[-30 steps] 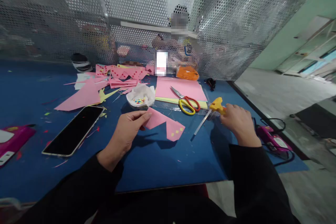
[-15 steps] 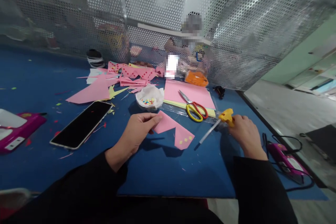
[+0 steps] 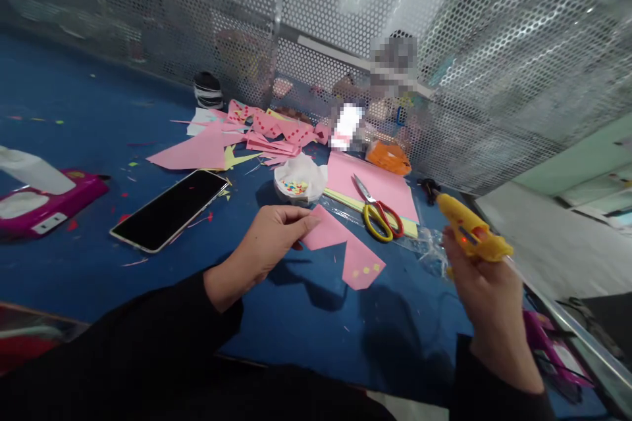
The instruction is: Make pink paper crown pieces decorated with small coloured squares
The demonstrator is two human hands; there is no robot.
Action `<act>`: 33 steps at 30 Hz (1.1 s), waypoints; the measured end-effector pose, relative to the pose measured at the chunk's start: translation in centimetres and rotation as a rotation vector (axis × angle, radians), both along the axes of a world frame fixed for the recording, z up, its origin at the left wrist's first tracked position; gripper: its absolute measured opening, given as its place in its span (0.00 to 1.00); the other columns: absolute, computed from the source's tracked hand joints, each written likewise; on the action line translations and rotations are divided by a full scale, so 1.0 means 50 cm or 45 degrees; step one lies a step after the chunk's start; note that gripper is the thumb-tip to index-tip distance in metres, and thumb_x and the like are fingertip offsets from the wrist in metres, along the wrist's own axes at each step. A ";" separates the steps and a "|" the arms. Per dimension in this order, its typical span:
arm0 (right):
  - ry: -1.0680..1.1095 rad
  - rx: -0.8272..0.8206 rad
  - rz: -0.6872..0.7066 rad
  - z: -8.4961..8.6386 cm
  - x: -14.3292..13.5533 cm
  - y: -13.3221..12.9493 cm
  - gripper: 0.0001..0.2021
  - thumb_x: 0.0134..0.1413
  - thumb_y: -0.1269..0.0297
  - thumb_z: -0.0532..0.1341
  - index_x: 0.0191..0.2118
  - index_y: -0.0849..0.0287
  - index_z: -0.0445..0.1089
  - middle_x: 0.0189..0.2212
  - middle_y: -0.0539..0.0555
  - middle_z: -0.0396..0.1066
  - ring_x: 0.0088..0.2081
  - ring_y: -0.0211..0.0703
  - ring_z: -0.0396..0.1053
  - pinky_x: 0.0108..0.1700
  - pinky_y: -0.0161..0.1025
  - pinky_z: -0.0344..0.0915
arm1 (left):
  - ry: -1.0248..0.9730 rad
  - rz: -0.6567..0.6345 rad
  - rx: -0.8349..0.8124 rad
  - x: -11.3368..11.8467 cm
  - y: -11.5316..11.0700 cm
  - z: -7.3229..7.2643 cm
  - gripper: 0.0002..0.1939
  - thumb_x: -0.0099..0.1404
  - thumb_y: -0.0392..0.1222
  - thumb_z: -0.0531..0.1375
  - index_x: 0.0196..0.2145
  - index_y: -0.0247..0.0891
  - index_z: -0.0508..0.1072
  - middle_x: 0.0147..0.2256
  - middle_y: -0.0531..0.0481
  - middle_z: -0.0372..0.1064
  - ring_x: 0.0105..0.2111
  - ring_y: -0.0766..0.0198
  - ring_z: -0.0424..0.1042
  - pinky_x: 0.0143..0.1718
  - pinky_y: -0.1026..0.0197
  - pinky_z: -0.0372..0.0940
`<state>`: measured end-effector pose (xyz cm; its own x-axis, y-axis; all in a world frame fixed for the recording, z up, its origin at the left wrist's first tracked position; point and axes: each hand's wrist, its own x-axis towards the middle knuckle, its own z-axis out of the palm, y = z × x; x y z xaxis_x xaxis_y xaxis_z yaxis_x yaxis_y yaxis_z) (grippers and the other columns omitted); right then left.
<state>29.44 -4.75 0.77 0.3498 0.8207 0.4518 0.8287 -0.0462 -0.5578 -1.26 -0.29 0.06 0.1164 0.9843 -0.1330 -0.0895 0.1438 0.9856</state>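
Observation:
My left hand [image 3: 261, 243] pinches a folded pink paper cutout [image 3: 364, 260] by its upper left corner, thumb on top. Three small yellow squares sit on the cutout's lower right part. My right hand [image 3: 496, 306] is wrapped around a yellow hot glue gun [image 3: 469, 227], raised at the right with a small red light glowing on its side. Beyond the left hand stands a small white-lined bowl [image 3: 313, 177] with tiny coloured paper bits in it. Scissors [image 3: 379, 217] with red and yellow handles lie on stacked pink and yellow paper [image 3: 345, 174].
A phone [image 3: 170, 210] and pink paper scraps [image 3: 195, 148] lie to the left. Purple devices [image 3: 62, 204] rest at both sides. An orange packet [image 3: 390, 156] and a black-and-white roll [image 3: 208, 91] stand near a perforated screen [image 3: 326, 13], with a person behind it.
My right hand has lifted the glue gun off the table and turned it. My left hand still holds the pink cutout. The view has tilted and shifted.

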 end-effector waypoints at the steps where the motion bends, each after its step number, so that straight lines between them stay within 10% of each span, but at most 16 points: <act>1: 0.119 0.064 0.104 0.003 -0.046 -0.006 0.21 0.58 0.47 0.61 0.47 0.60 0.73 0.35 0.58 0.75 0.32 0.49 0.72 0.29 0.41 0.65 | 0.006 -0.005 0.006 -0.001 -0.002 0.001 0.11 0.54 0.47 0.68 0.27 0.36 0.82 0.23 0.54 0.70 0.23 0.69 0.62 0.25 0.66 0.61; 8: 0.239 -0.012 0.728 -0.004 -0.268 -0.057 0.08 0.65 0.62 0.58 0.46 0.54 0.71 0.37 0.52 0.76 0.40 0.43 0.76 0.41 0.39 0.72 | 0.047 0.035 0.010 -0.014 -0.020 -0.006 0.12 0.58 0.46 0.67 0.37 0.38 0.84 0.26 0.53 0.75 0.24 0.69 0.63 0.25 0.67 0.61; 24: 0.075 0.062 0.870 -0.043 -0.255 -0.055 0.03 0.64 0.62 0.60 0.42 0.54 0.69 0.33 0.49 0.73 0.31 0.39 0.74 0.30 0.33 0.70 | 0.100 -0.031 -0.040 -0.034 -0.029 -0.001 0.14 0.63 0.49 0.62 0.25 0.39 0.78 0.23 0.52 0.71 0.25 0.65 0.67 0.28 0.64 0.63; 33: -0.022 0.020 0.873 -0.041 -0.258 -0.056 0.03 0.64 0.64 0.60 0.37 0.53 0.65 0.29 0.48 0.70 0.27 0.37 0.70 0.25 0.32 0.65 | 0.007 -0.042 -0.068 -0.035 -0.032 -0.005 0.10 0.63 0.48 0.65 0.36 0.41 0.83 0.27 0.51 0.78 0.29 0.63 0.75 0.32 0.64 0.70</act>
<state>16.53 -7.55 -1.26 -0.2537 0.8474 0.4664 0.6768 0.5000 -0.5403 -3.02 -1.89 -0.19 0.1480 0.9713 -0.1862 -0.0780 0.1992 0.9769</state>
